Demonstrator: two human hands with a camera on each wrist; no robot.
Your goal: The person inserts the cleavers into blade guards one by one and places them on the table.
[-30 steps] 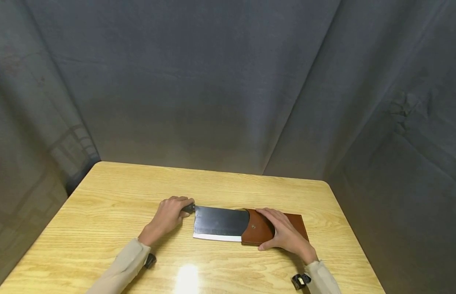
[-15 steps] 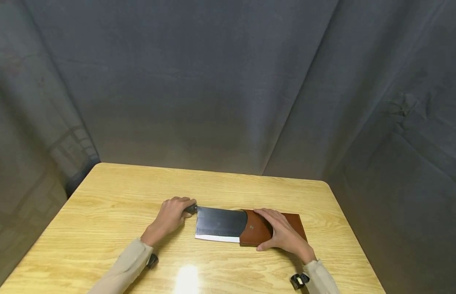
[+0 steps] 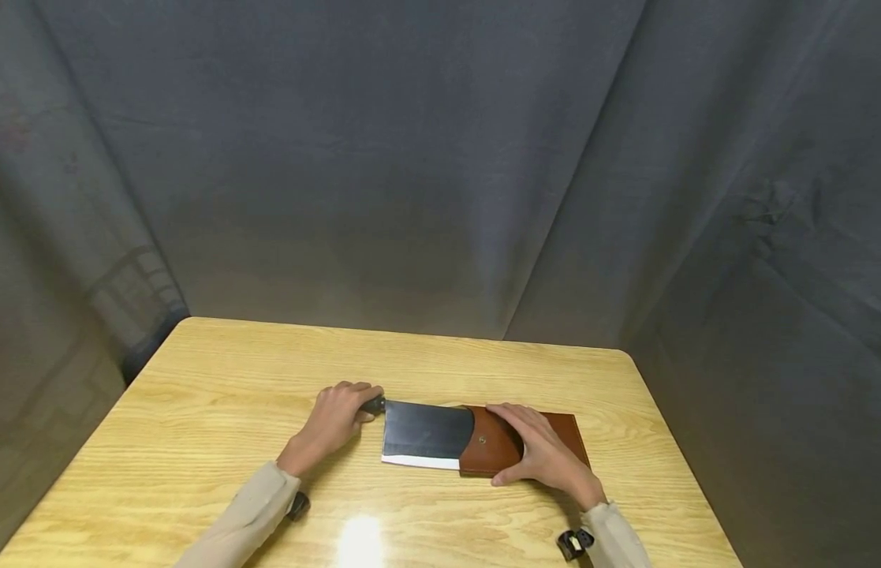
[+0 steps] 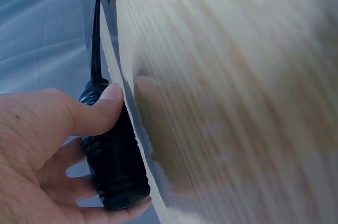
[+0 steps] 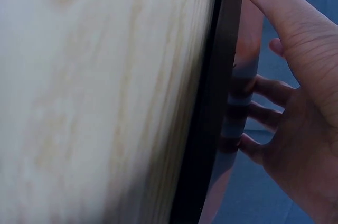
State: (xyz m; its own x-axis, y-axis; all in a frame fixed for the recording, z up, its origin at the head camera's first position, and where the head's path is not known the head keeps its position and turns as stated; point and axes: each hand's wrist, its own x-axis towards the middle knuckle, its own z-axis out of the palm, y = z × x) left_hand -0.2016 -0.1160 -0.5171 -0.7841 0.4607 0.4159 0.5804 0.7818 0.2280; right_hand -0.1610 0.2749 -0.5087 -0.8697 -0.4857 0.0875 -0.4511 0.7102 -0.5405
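A cleaver [image 3: 422,430] with a dark blade and a bright cutting edge lies flat in the head view, its edge facing the near side. The right part of its blade is inside a brown leather sheath [image 3: 483,454] with a metal snap. My left hand [image 3: 332,420] grips the black handle [image 4: 116,160], thumb on one side and fingers around the other in the left wrist view. My right hand [image 3: 543,456] spans the sheath and holds it, with the thumb at the near edge and fingertips toward the far edge. The blade's far end is hidden in the sheath.
The wooden table [image 3: 270,355] has rounded far corners and carries a bright reflection near its front. Grey curtains [image 3: 355,173] hang behind and on both sides. A small black device [image 3: 575,543] is strapped at the right wrist, another [image 3: 298,505] at the left.
My left hand has moved slightly to the right with the cleaver, and less of the blade shows outside the sheath. The right hand keeps its hold on the sheath.
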